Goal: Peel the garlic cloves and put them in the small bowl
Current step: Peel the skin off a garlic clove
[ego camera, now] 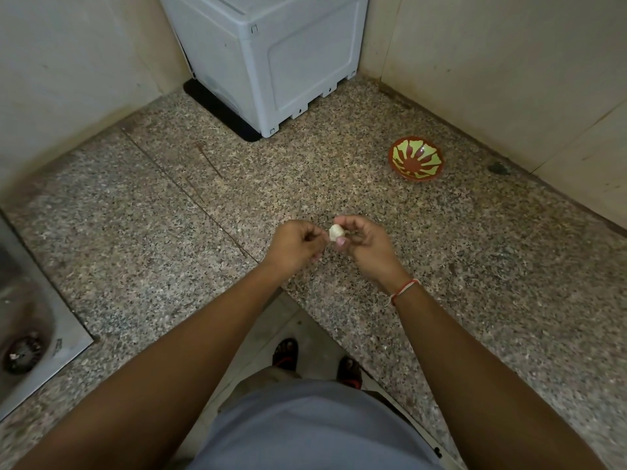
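- I hold the garlic above the speckled stone tabletop, near the front edge. My right hand pinches it between curled fingers and thumb, and my left hand sits just beside it with fingers curled in. Whether the left is pinching a scrap of skin or only touching, I cannot tell.
- The garlic is small and papery. If my right pinch loosens while the left tugs at the skin, I think it could pop out and drop to the tabletop.
- I am working close to the tabletop's near edge, with the floor and my sandals right below. A slipped clove could easily roll off there.
- The small bowl sits far and to the right, well apart from my hands and close to the wall. It looks empty from here. Carrying each peeled clove that far is a chance to fumble it.
- The bowl looks tipped a little; a tossed clove might bounce out.
- The steel sink lies at the near left with an open drain. A clove rolling that way could end up in it.
- The light is dim, so I could miss bits of skin left clinging.
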